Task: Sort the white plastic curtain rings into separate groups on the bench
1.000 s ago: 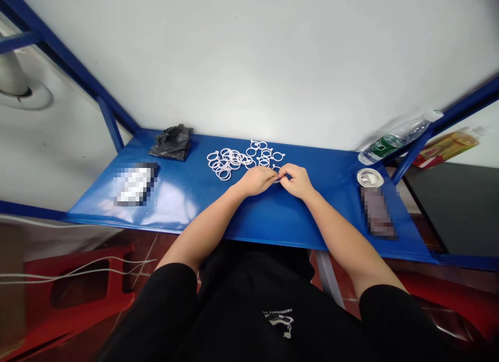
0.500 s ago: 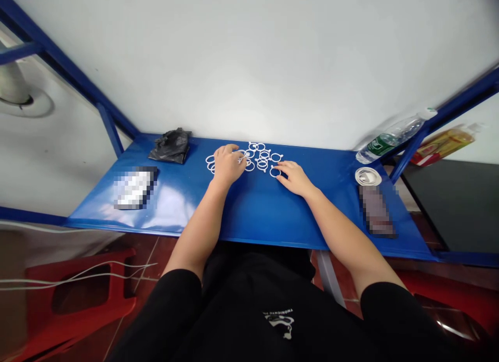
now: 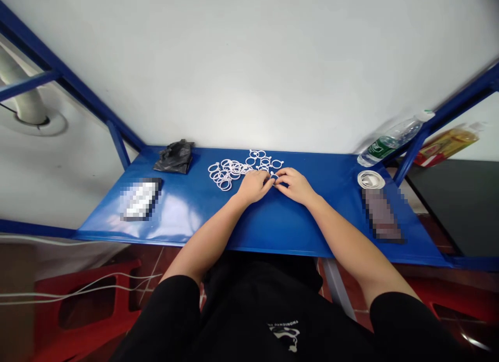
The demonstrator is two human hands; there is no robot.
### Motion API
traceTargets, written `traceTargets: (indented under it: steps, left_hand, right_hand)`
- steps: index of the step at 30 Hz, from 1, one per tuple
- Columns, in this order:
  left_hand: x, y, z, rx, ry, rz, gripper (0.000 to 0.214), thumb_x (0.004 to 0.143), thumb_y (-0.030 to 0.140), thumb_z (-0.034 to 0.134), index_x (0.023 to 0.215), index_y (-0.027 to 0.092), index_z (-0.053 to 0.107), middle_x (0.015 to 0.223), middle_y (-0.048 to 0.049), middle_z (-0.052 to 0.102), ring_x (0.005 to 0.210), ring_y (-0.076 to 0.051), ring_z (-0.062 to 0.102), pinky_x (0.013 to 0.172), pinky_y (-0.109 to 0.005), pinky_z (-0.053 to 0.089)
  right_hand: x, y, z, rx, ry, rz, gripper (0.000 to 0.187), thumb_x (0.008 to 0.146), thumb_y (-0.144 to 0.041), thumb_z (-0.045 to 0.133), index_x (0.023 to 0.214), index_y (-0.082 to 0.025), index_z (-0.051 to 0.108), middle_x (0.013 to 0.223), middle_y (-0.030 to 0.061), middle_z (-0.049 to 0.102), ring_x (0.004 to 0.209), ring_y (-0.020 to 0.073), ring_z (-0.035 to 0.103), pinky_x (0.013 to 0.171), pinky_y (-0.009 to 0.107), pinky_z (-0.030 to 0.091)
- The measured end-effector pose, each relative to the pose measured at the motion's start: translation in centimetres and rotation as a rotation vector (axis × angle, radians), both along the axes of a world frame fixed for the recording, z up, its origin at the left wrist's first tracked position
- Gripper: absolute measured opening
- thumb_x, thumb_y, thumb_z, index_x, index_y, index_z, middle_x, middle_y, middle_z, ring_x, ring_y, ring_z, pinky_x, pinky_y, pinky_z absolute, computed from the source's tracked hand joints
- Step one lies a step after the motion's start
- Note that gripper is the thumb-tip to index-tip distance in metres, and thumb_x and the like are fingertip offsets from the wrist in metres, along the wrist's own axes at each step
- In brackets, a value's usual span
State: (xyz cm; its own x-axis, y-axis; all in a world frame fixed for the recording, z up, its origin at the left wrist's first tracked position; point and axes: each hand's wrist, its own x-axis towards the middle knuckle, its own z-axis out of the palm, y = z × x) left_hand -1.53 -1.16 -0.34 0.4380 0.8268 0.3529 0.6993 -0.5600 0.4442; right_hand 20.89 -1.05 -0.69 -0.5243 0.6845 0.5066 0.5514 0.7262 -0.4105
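Note:
A white curtain ring (image 3: 274, 177) with a small knob is between my two hands, low over the table. My right hand (image 3: 295, 186) has thumb and fingertips closed on its right side. From the left, my left hand (image 3: 252, 188) reaches the same ring, its thumb and forefinger closed at the rim; the exact contact is small and partly hidden. Beyond my left hand lies a heap of overlapping white rings (image 3: 224, 184). Several more loose rings (image 3: 277, 164) lie just behind the hands, some partly covered by my left fingers.
On the blue table (image 3: 249, 232), a crumpled black bag (image 3: 175, 156) and a blurred flat object (image 3: 142, 199) lie left. To the right are a leaning water bottle (image 3: 393, 138), a coiled white cable (image 3: 370, 180) and a blurred dark object (image 3: 382, 216). A white wall rises behind.
My left hand has moved right, from the heap of rings to the ring at my right hand, uncovering the heap. My right hand stays nearly in place. The view has shifted slightly.

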Motion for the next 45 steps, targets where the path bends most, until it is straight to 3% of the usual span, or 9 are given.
traceTargets:
  steps: [6, 9, 12, 16, 20, 26, 32, 37, 45]
  left_hand:
    - [-0.1, 0.0, -0.4, -0.134, -0.1, -0.05, 0.01, 0.1, 0.021, 0.061, 0.101, 0.021, 0.07, 0.095, -0.0033, 0.077, 0.087, -0.019, 0.071, 0.082, -0.03, 0.053]
    - [0.1, 0.1, -0.5, -0.167, -0.066, -0.11, 0.018, 0.098, 0.018, 0.062, 0.113, 0.022, 0.071, 0.099, -0.0029, 0.079, 0.091, -0.019, 0.072, 0.083, -0.03, 0.054]
    - [0.0, 0.3, -0.5, -0.127, -0.016, -0.127, 0.015, 0.097, 0.017, 0.062, 0.106, 0.02, 0.074, 0.101, -0.0053, 0.078, 0.095, -0.021, 0.072, 0.088, -0.032, 0.055]
    - [-1.8, 0.7, 0.1, -0.051, -0.045, -0.064, 0.022, 0.098, 0.018, 0.058, 0.11, 0.02, 0.076, 0.109, -0.0071, 0.077, 0.103, -0.022, 0.072, 0.096, -0.035, 0.055]
    - [-3.3, 0.6, 0.7, -0.127, 0.072, -0.195, 0.03, 0.084, 0.021, 0.073, 0.114, 0.023, 0.078, 0.109, -0.0051, 0.076, 0.101, -0.023, 0.071, 0.092, -0.034, 0.056]
    - [-2.2, 0.1, 1.2, -0.189, 0.122, -0.154, 0.013, 0.088, 0.017, 0.063, 0.085, 0.021, 0.075, 0.082, -0.0021, 0.074, 0.075, -0.018, 0.065, 0.071, -0.03, 0.047]
    - [-1.5, -0.3, 1.1, -0.075, 0.043, -0.092, 0.007, 0.09, 0.017, 0.066, 0.087, 0.02, 0.072, 0.084, -0.0014, 0.073, 0.077, -0.017, 0.065, 0.071, -0.028, 0.044]
    - [-0.9, -0.3, 0.3, -0.054, 0.026, -0.13, 0.005, 0.093, 0.019, 0.067, 0.095, 0.02, 0.071, 0.085, -0.0009, 0.073, 0.077, -0.016, 0.066, 0.071, -0.027, 0.044]
    - [-0.9, -0.2, 0.1, -0.09, 0.023, -0.171, 0.017, 0.097, 0.033, 0.065, 0.087, 0.02, 0.071, 0.082, -0.0013, 0.074, 0.073, -0.016, 0.065, 0.067, -0.028, 0.041]
  right_hand:
    - [-0.5, -0.7, -0.1, -0.121, -0.016, 0.023, 0.016, 0.099, -0.02, 0.063, 0.099, -0.025, 0.078, 0.101, 0.0048, 0.079, 0.092, 0.0209, 0.073, 0.083, 0.033, 0.056]
    - [-0.7, -0.7, -0.1, -0.177, -0.056, -0.018, 0.01, 0.097, -0.021, 0.067, 0.098, -0.023, 0.077, 0.098, 0.0041, 0.079, 0.085, 0.0194, 0.072, 0.078, 0.031, 0.052]
    - [-0.8, -0.8, 0.1, -0.236, -0.091, -0.062, 0.008, 0.096, -0.03, 0.073, 0.098, -0.023, 0.076, 0.093, 0.0031, 0.078, 0.081, 0.0184, 0.07, 0.073, 0.03, 0.048]
    - [-0.8, -0.8, 0.3, -0.286, -0.163, -0.052, 0.018, 0.093, -0.04, 0.079, 0.098, -0.023, 0.076, 0.094, 0.0029, 0.076, 0.083, 0.0191, 0.07, 0.074, 0.03, 0.046]
    - [-0.7, -0.9, 0.4, -0.315, -0.18, -0.034, 0.02, 0.093, -0.041, 0.079, 0.104, -0.024, 0.077, 0.098, 0.0037, 0.076, 0.086, 0.0195, 0.07, 0.077, 0.03, 0.048]
    - [-0.6, -0.9, 0.6, -0.341, -0.21, -0.029, 0.019, 0.1, -0.037, 0.068, 0.11, -0.023, 0.077, 0.102, 0.0053, 0.076, 0.089, 0.0201, 0.07, 0.08, 0.031, 0.048]
    - [-0.8, -1.1, 1.3, -0.348, -0.277, -0.009, 0.028, 0.107, -0.029, 0.047, 0.115, -0.021, 0.073, 0.114, 0.0095, 0.074, 0.103, 0.024, 0.069, 0.086, 0.033, 0.048]
    - [-0.9, -1.1, 1.6, -0.4, -0.225, -0.043, 0.023, 0.1, -0.022, 0.049, 0.103, -0.02, 0.071, 0.102, 0.0071, 0.077, 0.094, 0.023, 0.07, 0.082, 0.032, 0.047]
    - [-0.5, -0.9, 1.4, -0.411, -0.121, 0.013, 0.028, 0.091, -0.014, 0.046, 0.097, -0.022, 0.073, 0.098, 0.0045, 0.08, 0.09, 0.0221, 0.073, 0.083, 0.031, 0.05]
